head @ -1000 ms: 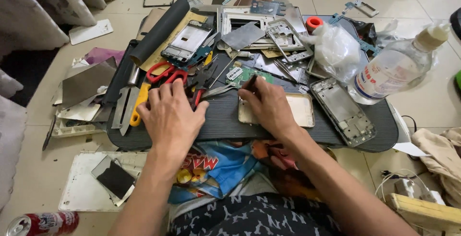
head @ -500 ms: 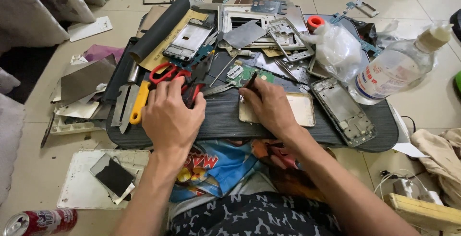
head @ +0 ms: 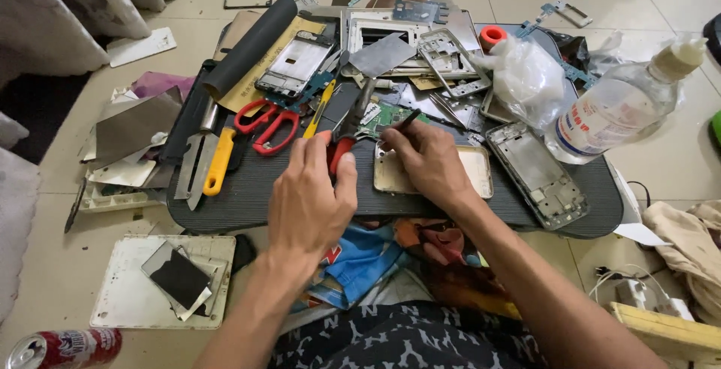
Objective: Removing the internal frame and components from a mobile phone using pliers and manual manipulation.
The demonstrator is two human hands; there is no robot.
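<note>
1. Your left hand point(head: 309, 196) grips the red-handled pliers point(head: 342, 140) on the dark tray point(head: 248, 196);
2. Your right hand point(head: 429, 162) pinches a thin dark tool point(head: 402, 121) over the gold phone frame point(head: 477, 174).

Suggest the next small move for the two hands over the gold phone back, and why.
Probably lower the tweezers tip onto the gold phone back. The right hand pinches them just above its top edge, beside the green circuit board, while the left hand grips the red-handled pliers alongside, apparently to steady things.
</note>
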